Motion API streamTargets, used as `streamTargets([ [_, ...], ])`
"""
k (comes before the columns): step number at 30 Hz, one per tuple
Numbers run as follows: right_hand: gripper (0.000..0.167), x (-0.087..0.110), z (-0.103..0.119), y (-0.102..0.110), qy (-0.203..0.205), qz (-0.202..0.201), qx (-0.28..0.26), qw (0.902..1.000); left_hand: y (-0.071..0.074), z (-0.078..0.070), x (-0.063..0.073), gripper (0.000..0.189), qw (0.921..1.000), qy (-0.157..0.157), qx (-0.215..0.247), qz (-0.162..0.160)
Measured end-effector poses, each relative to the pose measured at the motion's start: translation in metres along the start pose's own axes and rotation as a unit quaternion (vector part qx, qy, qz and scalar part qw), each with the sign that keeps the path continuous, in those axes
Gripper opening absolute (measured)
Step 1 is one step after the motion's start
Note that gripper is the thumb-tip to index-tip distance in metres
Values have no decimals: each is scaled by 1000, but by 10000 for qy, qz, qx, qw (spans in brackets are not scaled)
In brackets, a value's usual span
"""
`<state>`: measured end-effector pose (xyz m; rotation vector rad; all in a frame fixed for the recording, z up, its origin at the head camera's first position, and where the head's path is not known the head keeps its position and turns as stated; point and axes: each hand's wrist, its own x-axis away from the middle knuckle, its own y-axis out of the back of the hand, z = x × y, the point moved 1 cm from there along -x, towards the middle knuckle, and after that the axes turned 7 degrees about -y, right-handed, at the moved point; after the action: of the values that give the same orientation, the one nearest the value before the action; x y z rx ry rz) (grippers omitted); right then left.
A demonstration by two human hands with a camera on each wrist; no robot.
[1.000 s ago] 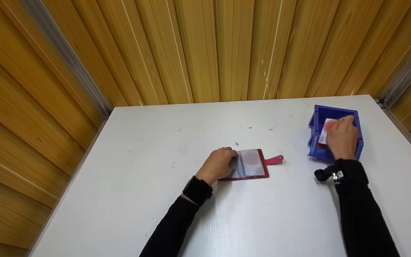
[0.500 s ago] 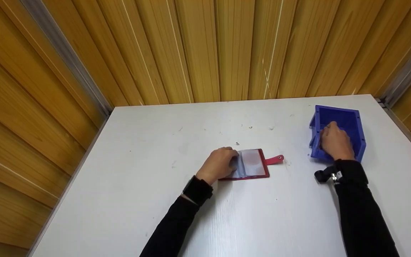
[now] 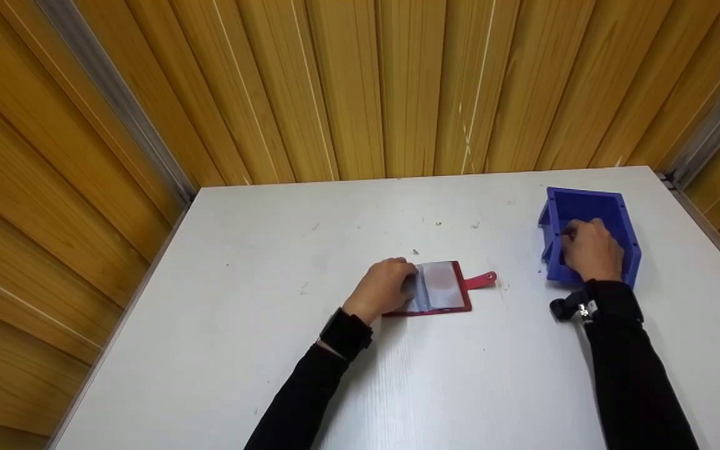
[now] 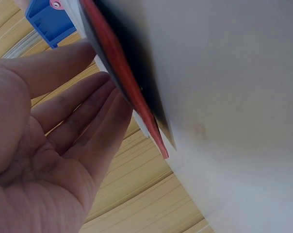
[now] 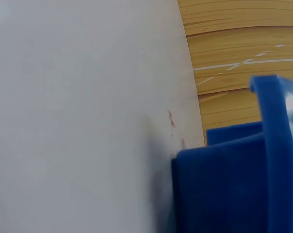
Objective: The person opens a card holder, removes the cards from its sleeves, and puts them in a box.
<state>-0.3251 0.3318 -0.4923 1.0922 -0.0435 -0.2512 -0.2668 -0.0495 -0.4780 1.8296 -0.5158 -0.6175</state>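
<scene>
A red card holder lies spread on the white table, its clear plastic sleeves showing and its snap strap pointing right. My left hand rests on its left side. In the left wrist view, the thumb and fairly straight fingers touch the holder along its red edge. My right hand reaches down into a blue plastic bin at the right. Its fingertips are hidden there, so I cannot tell whether they hold anything. The right wrist view shows the bin's side but no hand.
The white table ends at a back edge against yellow wood-look panels. More such panels stand along the left side. The bin sits close to the table's right edge.
My right hand has sunk deeper into the bin, and the white and red card seen there earlier is out of sight. The bin has shifted slightly. My left hand has stayed still.
</scene>
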Motion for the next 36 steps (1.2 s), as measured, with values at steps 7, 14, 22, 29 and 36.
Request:
streamTargets([
  [7, 36, 1, 1, 0, -99, -95, -33, 9999, 1, -1, 1, 29, 10000, 64, 16, 6],
  [14, 37, 1, 2, 0, -246, -8, -52, 9997, 0, -1, 0, 29, 10000, 56, 45, 24],
  [22, 34, 1, 6, 0, -130, -174, -223, 9995, 1, 2, 0, 31, 9999, 82, 53, 82],
  [29, 34, 1, 14, 1, -140, -631, -487, 9967, -1, 5, 3, 28, 9999, 71, 128, 28],
  [36, 33, 5, 51, 15, 267, -1805, -1727, 9679, 0, 4, 0, 26, 9999, -97, 76, -50],
])
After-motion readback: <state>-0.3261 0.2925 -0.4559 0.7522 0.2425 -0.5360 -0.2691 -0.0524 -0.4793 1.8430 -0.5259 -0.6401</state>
